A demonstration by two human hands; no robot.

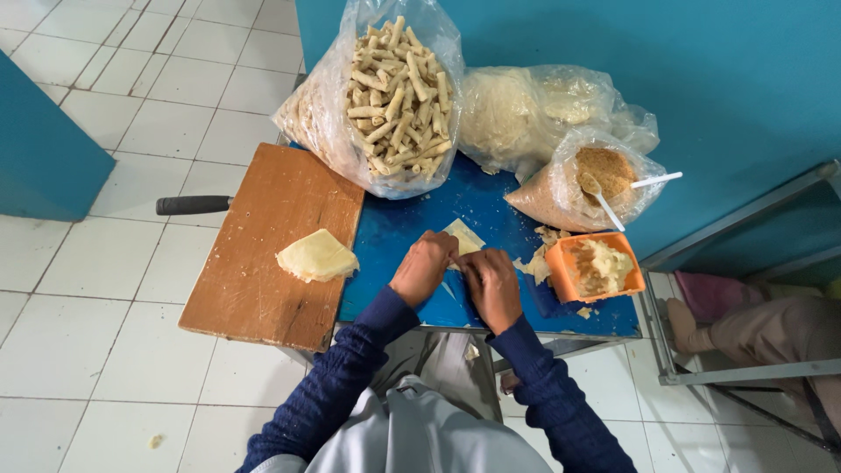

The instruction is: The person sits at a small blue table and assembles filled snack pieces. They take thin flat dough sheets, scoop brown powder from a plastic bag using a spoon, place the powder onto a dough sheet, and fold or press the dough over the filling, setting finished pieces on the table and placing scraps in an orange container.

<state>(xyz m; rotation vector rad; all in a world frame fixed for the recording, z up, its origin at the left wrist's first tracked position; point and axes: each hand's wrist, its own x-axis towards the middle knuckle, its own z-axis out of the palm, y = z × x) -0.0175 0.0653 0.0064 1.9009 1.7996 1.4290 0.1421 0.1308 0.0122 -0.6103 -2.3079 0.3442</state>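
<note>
Both hands are working at the near edge of the blue table: left hand and right hand are curling knuckles-up over a pale wrapper sheet, fingers pinching and pressing it against the tabletop, so both are gripping the sheet; the part under the fingers is hidden, only its far corner is poking out just beyond the hands. Dark blue knit sleeves are running back toward the camera. Just left, a wooden board is overlapping the table's left edge, carrying a folded stack of wrappers; a black handle is sticking out from behind it. Just right of the hands, an orange tub is holding pale mashed filling, scraps lying beside it. Further back, a clear bag of breadcrumbs is sitting with two white spoons in it, then a bag of shredded pale stuff, and a big bag of finished rolls against the teal wall. Another person's foot is showing at far right.
</note>
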